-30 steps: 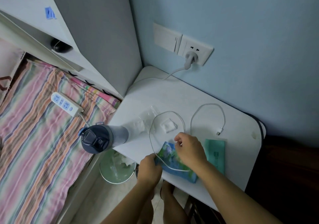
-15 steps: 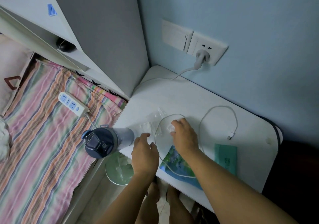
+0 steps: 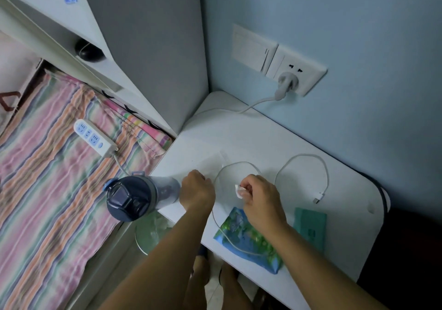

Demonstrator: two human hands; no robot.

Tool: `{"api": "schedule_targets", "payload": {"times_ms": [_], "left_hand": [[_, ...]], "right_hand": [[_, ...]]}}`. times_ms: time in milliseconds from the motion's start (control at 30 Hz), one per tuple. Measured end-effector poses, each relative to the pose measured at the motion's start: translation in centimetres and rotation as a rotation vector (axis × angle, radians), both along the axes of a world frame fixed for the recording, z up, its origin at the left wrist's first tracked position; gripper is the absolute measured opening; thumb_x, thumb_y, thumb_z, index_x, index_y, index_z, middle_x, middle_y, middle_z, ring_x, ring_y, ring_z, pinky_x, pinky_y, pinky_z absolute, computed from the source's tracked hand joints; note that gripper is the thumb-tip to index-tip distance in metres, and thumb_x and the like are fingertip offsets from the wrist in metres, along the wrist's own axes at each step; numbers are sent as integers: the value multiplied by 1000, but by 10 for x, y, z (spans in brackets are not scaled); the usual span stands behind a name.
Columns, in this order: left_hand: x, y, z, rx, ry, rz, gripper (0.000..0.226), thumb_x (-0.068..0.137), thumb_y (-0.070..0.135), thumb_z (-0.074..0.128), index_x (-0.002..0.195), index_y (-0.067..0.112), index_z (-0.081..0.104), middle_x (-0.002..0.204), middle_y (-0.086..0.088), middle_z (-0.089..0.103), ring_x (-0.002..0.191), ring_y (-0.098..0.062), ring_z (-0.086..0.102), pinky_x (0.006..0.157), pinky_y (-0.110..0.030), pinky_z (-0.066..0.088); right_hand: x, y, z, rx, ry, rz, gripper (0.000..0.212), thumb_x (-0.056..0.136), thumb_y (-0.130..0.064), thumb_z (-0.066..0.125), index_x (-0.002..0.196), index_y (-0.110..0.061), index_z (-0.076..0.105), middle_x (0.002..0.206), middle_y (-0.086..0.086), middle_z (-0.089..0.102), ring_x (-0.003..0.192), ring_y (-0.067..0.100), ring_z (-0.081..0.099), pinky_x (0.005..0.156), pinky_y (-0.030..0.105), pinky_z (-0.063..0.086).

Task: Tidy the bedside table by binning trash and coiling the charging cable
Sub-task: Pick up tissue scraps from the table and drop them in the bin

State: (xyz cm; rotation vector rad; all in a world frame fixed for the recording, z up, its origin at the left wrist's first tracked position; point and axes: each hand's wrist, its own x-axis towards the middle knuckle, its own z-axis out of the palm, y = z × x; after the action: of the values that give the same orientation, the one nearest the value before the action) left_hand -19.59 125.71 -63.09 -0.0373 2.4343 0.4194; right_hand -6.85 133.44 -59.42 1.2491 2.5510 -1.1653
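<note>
A white charging cable (image 3: 311, 156) lies in two loose loops on the white bedside table (image 3: 263, 137), its connector end free at the right. One stretch runs over a blue-green printed packet (image 3: 246, 235). My right hand (image 3: 260, 199) pinches a small crumpled white tissue (image 3: 238, 191) inside the left loop. My left hand (image 3: 197, 190) rests by the table's left edge, fingers curled down onto a clear plastic wrapper (image 3: 216, 162) that is barely visible. A pale green bin (image 3: 148, 235) with white trash in it stands on the floor below the table edge.
A bottle with a dark blue lid (image 3: 129, 197) stands at the table's left corner, close to my left hand. A teal booklet (image 3: 311, 226) lies on the right. A grey plug (image 3: 285, 82) sits in the wall socket. A power strip (image 3: 94, 137) lies on the striped bedding.
My right hand moved up from the printed packet and picked the tissue off the table. My left hand moved from the table's front edge up to the clear wrapper.
</note>
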Motion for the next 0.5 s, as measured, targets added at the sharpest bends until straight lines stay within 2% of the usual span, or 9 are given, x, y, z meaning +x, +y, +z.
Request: {"api": "schedule_targets", "payload": {"times_ms": [167, 267, 400, 500], "left_hand": [[12, -11, 7, 70, 128, -21, 13, 91, 17, 50, 87, 9, 61, 82, -9, 66, 70, -23, 63, 65, -34, 55], [24, -31, 22, 127, 247, -76, 12, 92, 19, 49, 84, 12, 54, 75, -8, 62, 66, -27, 62, 65, -41, 58], [45, -65, 45, 171, 312, -148, 16, 87, 12, 52, 73, 13, 45, 65, -7, 56, 57, -29, 55, 53, -40, 49], [60, -91, 58, 242, 306, -58, 20, 82, 7, 59, 68, 12, 46, 61, -4, 54, 55, -24, 51, 48, -36, 39]], "right_hand": [[9, -7, 10, -72, 37, -67, 9, 90, -8, 62, 83, -11, 57, 83, 2, 62, 75, 19, 57, 59, 29, 48], [9, -17, 16, -100, 45, -98, 6, 91, -11, 60, 87, -13, 57, 85, 1, 64, 75, 16, 59, 55, 16, 42], [6, -35, 27, -118, 62, -118, 10, 93, -11, 57, 88, -17, 53, 82, 0, 63, 72, 16, 58, 51, 12, 37], [2, -48, 36, -129, 79, -116, 17, 92, -7, 55, 86, -21, 48, 79, -1, 62, 67, 14, 56, 47, 12, 39]]}}
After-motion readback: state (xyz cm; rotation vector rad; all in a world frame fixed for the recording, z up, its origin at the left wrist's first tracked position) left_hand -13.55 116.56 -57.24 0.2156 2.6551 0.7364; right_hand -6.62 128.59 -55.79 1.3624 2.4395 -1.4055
